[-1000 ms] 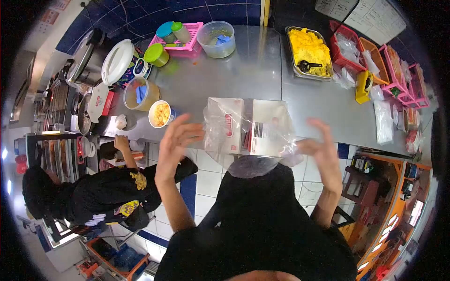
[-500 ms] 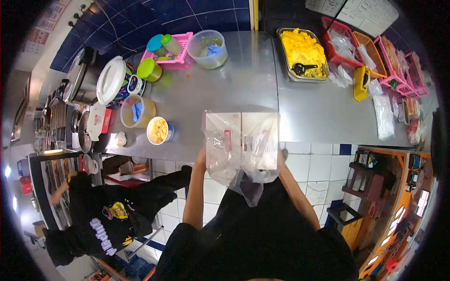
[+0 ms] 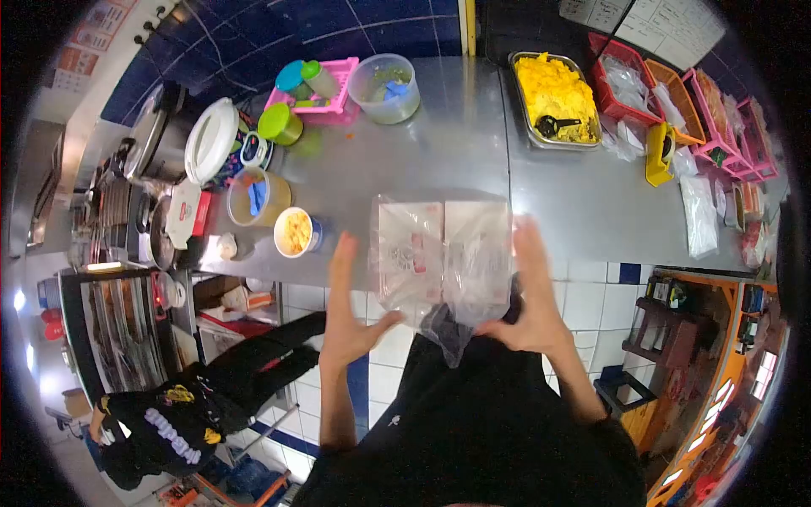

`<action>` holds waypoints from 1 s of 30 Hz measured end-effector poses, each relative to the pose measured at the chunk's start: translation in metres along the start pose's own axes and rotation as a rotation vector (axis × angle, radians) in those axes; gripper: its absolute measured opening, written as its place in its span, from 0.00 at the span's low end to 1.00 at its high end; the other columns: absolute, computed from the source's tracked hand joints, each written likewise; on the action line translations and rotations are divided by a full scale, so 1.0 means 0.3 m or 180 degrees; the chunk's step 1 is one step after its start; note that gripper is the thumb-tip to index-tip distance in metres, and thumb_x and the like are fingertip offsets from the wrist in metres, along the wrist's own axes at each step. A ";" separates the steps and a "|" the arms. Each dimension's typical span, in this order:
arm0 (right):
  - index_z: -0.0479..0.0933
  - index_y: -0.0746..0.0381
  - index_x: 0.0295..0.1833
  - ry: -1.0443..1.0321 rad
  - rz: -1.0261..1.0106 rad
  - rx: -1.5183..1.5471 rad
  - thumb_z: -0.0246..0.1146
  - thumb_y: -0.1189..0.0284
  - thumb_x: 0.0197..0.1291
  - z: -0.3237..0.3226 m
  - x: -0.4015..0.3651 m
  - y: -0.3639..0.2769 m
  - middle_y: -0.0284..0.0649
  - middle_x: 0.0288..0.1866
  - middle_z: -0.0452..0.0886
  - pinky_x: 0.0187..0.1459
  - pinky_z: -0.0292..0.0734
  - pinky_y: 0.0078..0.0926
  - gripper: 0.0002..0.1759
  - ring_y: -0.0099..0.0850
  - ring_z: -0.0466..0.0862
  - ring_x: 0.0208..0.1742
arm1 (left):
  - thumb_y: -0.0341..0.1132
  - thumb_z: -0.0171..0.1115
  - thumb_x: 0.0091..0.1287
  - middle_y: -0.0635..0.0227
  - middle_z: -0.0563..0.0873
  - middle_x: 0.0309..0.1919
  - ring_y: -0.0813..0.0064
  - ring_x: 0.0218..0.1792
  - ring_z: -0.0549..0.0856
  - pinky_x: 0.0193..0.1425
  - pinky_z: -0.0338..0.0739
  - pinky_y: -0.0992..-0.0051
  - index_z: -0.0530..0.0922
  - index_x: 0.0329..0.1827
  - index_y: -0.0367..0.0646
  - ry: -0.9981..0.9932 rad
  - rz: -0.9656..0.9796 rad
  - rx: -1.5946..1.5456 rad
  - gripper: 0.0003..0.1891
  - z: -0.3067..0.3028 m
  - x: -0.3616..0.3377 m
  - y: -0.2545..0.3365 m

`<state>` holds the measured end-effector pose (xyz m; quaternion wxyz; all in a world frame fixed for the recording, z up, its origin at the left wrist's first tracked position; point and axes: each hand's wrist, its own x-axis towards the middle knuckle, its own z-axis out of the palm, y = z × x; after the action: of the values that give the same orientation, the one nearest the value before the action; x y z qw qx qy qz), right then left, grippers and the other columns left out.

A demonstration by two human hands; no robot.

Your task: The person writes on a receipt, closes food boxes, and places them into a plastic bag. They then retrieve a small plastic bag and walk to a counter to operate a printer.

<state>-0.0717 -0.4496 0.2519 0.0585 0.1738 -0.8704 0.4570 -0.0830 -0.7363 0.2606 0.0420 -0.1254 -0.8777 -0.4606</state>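
Clear plastic bag (image 3: pixel 456 283) of white boxes (image 3: pixel 411 232) at the steel counter (image 3: pixel 397 152)'s edge.
Left hand (image 3: pixel 351 317) open, thumb at the bag's lower edge; right hand (image 3: pixel 530 304) against its side, grip unclear.

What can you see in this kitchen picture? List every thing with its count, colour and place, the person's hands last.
clear plastic bag: one, see-through, counter's near edge, around the boxes
flat white cardboard boxes: two, white, side by side inside the bag
steel counter: one, grey, across the middle
metal tray of yellow food: one, silver, far right
round clear plastic tub: one, see-through, far edge
pink plastic basket: one, pink, left of the tub
small round cup of orange food: one, orange inside, left of the bag
person in black clothes: one, black, lower left
left hand: one, open, thumb at the bag's lower left
right hand: one, flat against the bag's right side
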 end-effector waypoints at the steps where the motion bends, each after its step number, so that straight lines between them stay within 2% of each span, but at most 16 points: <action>1: 0.57 0.66 0.78 -0.0486 -0.0158 -0.0080 0.81 0.53 0.42 0.001 0.049 -0.040 0.54 0.81 0.56 0.80 0.42 0.58 0.62 0.56 0.47 0.84 | 0.39 0.69 0.65 0.50 0.60 0.79 0.52 0.80 0.59 0.82 0.50 0.56 0.64 0.78 0.43 0.0023 -0.0050 -0.0015 0.38 0.020 0.009 0.027; 3: 0.69 0.66 0.70 -0.0754 -0.0658 -0.0512 0.77 0.59 0.51 0.035 0.130 -0.031 0.53 0.72 0.71 0.79 0.47 0.59 0.44 0.51 0.65 0.77 | 0.32 0.76 0.53 0.51 0.73 0.71 0.56 0.77 0.67 0.82 0.52 0.54 0.74 0.68 0.47 -0.0579 0.0660 0.1482 0.35 0.094 0.094 0.053; 4: 0.69 0.66 0.70 -0.0779 -0.0729 -0.0522 0.77 0.59 0.51 0.049 0.136 0.016 0.53 0.72 0.71 0.79 0.47 0.59 0.44 0.51 0.65 0.77 | 0.32 0.76 0.53 0.51 0.73 0.71 0.56 0.77 0.67 0.82 0.52 0.54 0.74 0.68 0.47 -0.0506 0.0641 0.1498 0.35 0.115 0.117 0.013; 6: 0.78 0.67 0.50 -0.0664 -0.0560 -0.0187 0.69 0.65 0.64 0.058 0.140 0.132 0.45 0.49 0.84 0.69 0.68 0.44 0.17 0.36 0.82 0.55 | 0.28 0.71 0.56 0.52 0.85 0.55 0.55 0.61 0.83 0.74 0.67 0.55 0.81 0.54 0.45 -0.0764 0.1162 0.0949 0.20 0.172 0.149 -0.119; 7: 0.78 0.67 0.50 -0.0657 -0.0623 -0.0244 0.69 0.65 0.64 0.038 0.150 0.118 0.45 0.49 0.84 0.69 0.68 0.44 0.17 0.36 0.82 0.55 | 0.28 0.71 0.56 0.52 0.85 0.55 0.55 0.61 0.83 0.74 0.67 0.55 0.81 0.54 0.45 -0.0688 0.1204 0.0948 0.20 0.163 0.151 -0.146; 9: 0.74 0.65 0.35 0.0837 0.0751 0.1296 0.61 0.68 0.72 -0.004 0.117 0.075 0.32 0.31 0.76 0.47 0.72 0.24 0.13 0.21 0.75 0.34 | 0.31 0.65 0.67 0.63 0.88 0.48 0.62 0.56 0.86 0.64 0.75 0.65 0.82 0.51 0.44 -0.0025 0.0531 -0.0140 0.11 0.097 0.113 -0.219; 11: 0.73 0.63 0.34 0.1220 0.0801 0.1660 0.58 0.67 0.74 -0.013 0.102 0.054 0.30 0.31 0.72 0.42 0.67 0.21 0.15 0.19 0.71 0.34 | 0.33 0.57 0.75 0.65 0.87 0.47 0.71 0.50 0.86 0.52 0.81 0.71 0.80 0.51 0.38 0.0903 -0.0876 -0.1365 0.10 0.047 0.060 -0.392; 13: 0.72 0.62 0.33 0.1660 0.0815 0.2029 0.56 0.66 0.76 -0.007 0.107 0.040 0.27 0.30 0.69 0.37 0.62 0.18 0.17 0.17 0.67 0.34 | 0.35 0.54 0.78 0.64 0.86 0.48 0.76 0.46 0.85 0.50 0.80 0.75 0.78 0.53 0.34 0.1875 -0.0540 -0.1629 0.13 0.037 0.069 -0.348; 17: 0.73 0.62 0.33 0.1374 0.0698 0.2187 0.57 0.64 0.77 -0.010 0.112 -0.006 0.26 0.31 0.70 0.38 0.64 0.18 0.17 0.16 0.68 0.35 | 0.39 0.52 0.79 0.60 0.86 0.48 0.72 0.47 0.86 0.53 0.78 0.75 0.78 0.57 0.34 0.2049 -0.0460 -0.2363 0.16 0.046 0.099 -0.265; 19: 0.74 0.62 0.34 0.1299 0.0728 0.2364 0.60 0.72 0.73 -0.023 0.120 -0.024 0.27 0.30 0.73 0.39 0.69 0.19 0.12 0.17 0.71 0.35 | 0.45 0.50 0.79 0.60 0.86 0.48 0.69 0.48 0.86 0.55 0.78 0.72 0.78 0.58 0.34 0.2426 -0.0258 -0.1399 0.21 0.019 0.110 -0.275; 20: 0.75 0.63 0.36 0.1586 0.0158 0.2987 0.63 0.77 0.68 0.052 0.120 0.045 0.29 0.30 0.75 0.39 0.72 0.20 0.06 0.20 0.74 0.33 | 0.52 0.47 0.79 0.60 0.81 0.58 0.66 0.60 0.80 0.69 0.73 0.61 0.77 0.61 0.38 0.2129 -0.0615 -0.1339 0.25 -0.015 0.104 -0.345; 21: 0.77 0.66 0.41 0.1025 0.0399 0.2519 0.64 0.80 0.64 0.041 0.085 0.077 0.34 0.35 0.79 0.45 0.76 0.25 0.03 0.24 0.80 0.38 | 0.51 0.46 0.79 0.58 0.78 0.64 0.65 0.64 0.78 0.70 0.72 0.62 0.76 0.66 0.40 0.1936 -0.0819 -0.1080 0.26 -0.049 0.090 -0.385; 23: 0.78 0.68 0.48 0.0064 0.0231 0.2249 0.62 0.76 0.69 -0.098 0.086 0.039 0.42 0.46 0.81 0.55 0.75 0.30 0.07 0.27 0.81 0.51 | 0.46 0.50 0.75 0.59 0.76 0.69 0.62 0.68 0.75 0.71 0.71 0.59 0.77 0.67 0.43 0.2200 -0.0998 -0.0399 0.24 -0.043 0.096 -0.139; 25: 0.79 0.68 0.51 0.0388 -0.0261 0.2094 0.63 0.76 0.68 -0.193 0.033 0.110 0.43 0.49 0.82 0.55 0.75 0.30 0.09 0.31 0.82 0.51 | 0.35 0.49 0.73 0.57 0.80 0.65 0.61 0.63 0.79 0.68 0.74 0.59 0.75 0.68 0.39 0.3017 -0.0509 0.0954 0.22 0.014 0.080 0.089; 28: 0.78 0.66 0.56 0.0827 0.0188 0.1714 0.62 0.77 0.69 -0.381 -0.127 0.305 0.44 0.51 0.82 0.55 0.77 0.31 0.12 0.33 0.83 0.54 | 0.30 0.48 0.74 0.55 0.82 0.55 0.61 0.57 0.81 0.64 0.77 0.65 0.76 0.59 0.31 0.3955 0.0358 0.0358 0.16 0.291 0.142 0.468; 30: 0.79 0.66 0.55 0.1325 0.0702 0.1540 0.62 0.78 0.69 -0.507 -0.274 0.497 0.43 0.49 0.82 0.55 0.78 0.30 0.11 0.31 0.83 0.52 | 0.30 0.50 0.75 0.56 0.81 0.44 0.64 0.46 0.81 0.58 0.79 0.66 0.76 0.48 0.32 0.3461 0.1048 0.0371 0.10 0.516 0.186 0.596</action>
<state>-0.0567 -0.2274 0.2024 0.1423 -0.0096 -0.7196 0.6796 -0.0842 -0.5021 0.3253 0.5656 -0.0029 -0.7227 -0.3972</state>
